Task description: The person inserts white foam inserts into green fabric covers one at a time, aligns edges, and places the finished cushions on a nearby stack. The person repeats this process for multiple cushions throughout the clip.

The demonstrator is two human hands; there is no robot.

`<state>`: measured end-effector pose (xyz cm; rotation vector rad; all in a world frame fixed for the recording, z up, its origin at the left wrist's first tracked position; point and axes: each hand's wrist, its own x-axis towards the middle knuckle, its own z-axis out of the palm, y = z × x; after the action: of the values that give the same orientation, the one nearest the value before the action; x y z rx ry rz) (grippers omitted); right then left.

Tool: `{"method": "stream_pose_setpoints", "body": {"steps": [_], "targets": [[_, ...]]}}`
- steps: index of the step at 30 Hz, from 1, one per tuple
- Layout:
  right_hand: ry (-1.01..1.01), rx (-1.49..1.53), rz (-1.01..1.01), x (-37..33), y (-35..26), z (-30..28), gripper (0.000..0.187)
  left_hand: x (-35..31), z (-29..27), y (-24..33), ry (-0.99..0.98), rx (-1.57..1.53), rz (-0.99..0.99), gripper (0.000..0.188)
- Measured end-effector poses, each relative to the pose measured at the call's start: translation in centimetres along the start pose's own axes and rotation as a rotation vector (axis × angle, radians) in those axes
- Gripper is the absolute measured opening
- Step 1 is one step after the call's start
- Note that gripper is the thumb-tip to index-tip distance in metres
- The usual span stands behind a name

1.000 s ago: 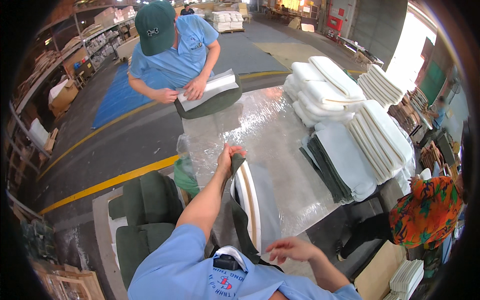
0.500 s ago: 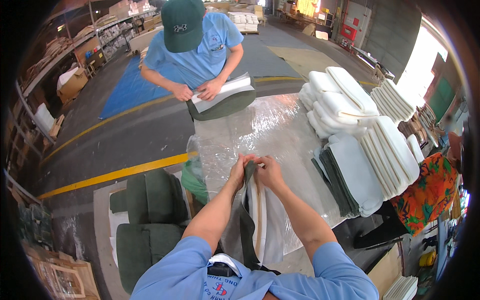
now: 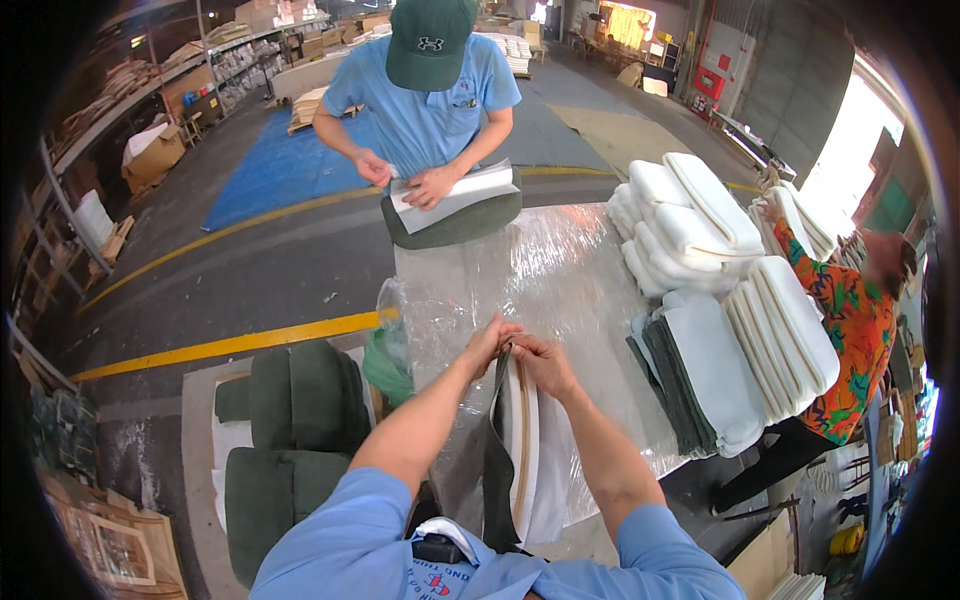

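Observation:
A long cushion piece stands on edge in front of me, with a dark green fabric cover (image 3: 497, 470) on its left side. White padding (image 3: 523, 440) with a tan line running along it shows beside the fabric. At the far end of the cover, my left hand (image 3: 489, 341) has its fingers closed at the fabric edge. My right hand (image 3: 543, 364) pinches the same end from the right, its fingertips close to the left ones. What lies between the fingertips is partly hidden. The plastic-covered table (image 3: 590, 400) is under the piece.
Across the table a co-worker (image 3: 430, 100) handles a green cushion (image 3: 455, 223) with a white sheet. White padding stacks (image 3: 690, 215) and a pile of grey and green fabric pieces (image 3: 712, 370) occupy the right side. Green cushions (image 3: 300, 395) lie lower left. Another person (image 3: 855, 330) stands at right.
My hands stay at the cover's far end; the right fingers have shifted slightly along it. The co-worker's left-side hand has lifted off the sheet. The person at right has straightened, reaching toward the white stacks.

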<state>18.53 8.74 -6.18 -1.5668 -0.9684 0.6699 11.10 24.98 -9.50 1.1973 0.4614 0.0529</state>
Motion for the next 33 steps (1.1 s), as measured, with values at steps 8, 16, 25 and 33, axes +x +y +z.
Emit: {"method": "stream_pose_setpoints", "body": {"steps": [8,16,25,33], "targets": [[0.176,0.102,-0.031,-0.4,2.5,0.9,0.020,3.0,6.2,8.9,-0.382,0.283,-0.042,0.091],[0.258,0.294,-0.023,-0.8,3.2,2.9,0.014,3.6,5.5,6.0,-0.336,0.430,-0.135,0.090],[0.350,0.137,-0.218,-1.7,4.9,2.1,0.013,1.9,7.3,5.7,-0.443,0.375,-0.124,0.084],[0.304,0.296,-0.035,-2.1,1.7,2.6,0.020,4.1,1.6,2.0,0.060,0.377,0.380,0.069]]}}
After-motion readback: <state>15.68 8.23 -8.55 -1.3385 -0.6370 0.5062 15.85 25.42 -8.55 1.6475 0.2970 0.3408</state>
